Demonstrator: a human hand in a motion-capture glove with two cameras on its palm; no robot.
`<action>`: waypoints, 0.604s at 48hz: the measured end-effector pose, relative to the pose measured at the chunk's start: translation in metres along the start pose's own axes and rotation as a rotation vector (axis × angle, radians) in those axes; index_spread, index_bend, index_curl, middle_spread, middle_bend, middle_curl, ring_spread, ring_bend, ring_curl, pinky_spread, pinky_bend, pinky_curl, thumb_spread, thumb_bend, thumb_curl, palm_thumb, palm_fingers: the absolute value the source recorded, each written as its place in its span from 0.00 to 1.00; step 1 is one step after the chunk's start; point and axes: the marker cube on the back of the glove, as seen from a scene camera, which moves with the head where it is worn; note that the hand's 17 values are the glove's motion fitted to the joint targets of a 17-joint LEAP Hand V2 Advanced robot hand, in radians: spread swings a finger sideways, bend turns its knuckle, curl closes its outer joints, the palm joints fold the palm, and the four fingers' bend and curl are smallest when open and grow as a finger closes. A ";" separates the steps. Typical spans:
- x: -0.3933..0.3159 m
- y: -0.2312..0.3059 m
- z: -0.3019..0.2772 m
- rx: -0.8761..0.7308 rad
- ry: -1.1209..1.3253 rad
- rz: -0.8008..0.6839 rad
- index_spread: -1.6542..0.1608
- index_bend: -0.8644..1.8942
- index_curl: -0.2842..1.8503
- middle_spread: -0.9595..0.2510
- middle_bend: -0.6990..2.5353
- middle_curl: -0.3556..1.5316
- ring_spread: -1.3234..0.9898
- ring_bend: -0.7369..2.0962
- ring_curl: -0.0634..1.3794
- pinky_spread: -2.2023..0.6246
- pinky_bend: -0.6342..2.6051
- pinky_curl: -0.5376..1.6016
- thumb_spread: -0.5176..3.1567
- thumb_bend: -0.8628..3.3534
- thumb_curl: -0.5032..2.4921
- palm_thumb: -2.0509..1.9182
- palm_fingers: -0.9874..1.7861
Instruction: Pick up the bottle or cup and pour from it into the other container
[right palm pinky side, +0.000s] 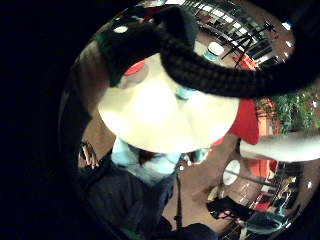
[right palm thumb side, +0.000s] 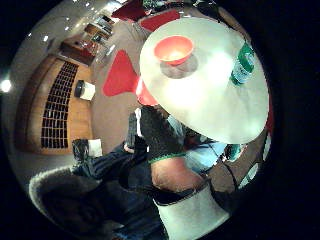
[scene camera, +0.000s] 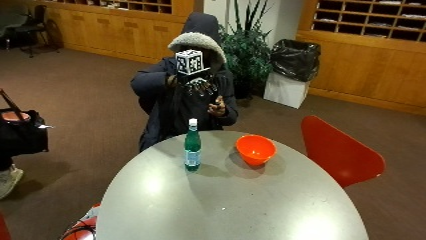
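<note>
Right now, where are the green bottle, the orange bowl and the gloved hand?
green bottle (scene camera: 192, 150): outside view, on its label.
orange bowl (scene camera: 255, 149): outside view, on its front wall.
gloved right hand (scene camera: 198, 86): outside view, on its raised fingers.

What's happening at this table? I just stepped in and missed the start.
A person in a dark hooded coat sits behind a round grey table, with the black-gloved right hand raised in front of their face, holding nothing. On the table a green plastic bottle with a white cap stands upright beside an orange bowl, the two apart. Neither has been touched yet, so pouring has not begun.
</note>
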 end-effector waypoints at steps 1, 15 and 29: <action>0.000 0.000 0.000 0.000 -0.001 0.000 0.80 0.39 0.16 0.77 0.30 0.22 0.60 0.35 0.07 0.84 0.32 0.29 0.26 0.24 0.19 0.58 0.54; 0.013 0.006 -0.005 -0.012 -0.003 0.003 0.71 0.37 0.23 0.76 0.29 0.29 0.63 0.35 0.15 0.89 0.33 0.36 0.41 0.23 0.23 0.60 0.52; 0.058 0.018 -0.006 0.021 -0.017 0.057 0.70 0.36 0.24 0.76 0.28 0.32 0.64 0.34 0.18 0.90 0.33 0.38 0.43 0.21 0.26 0.61 0.51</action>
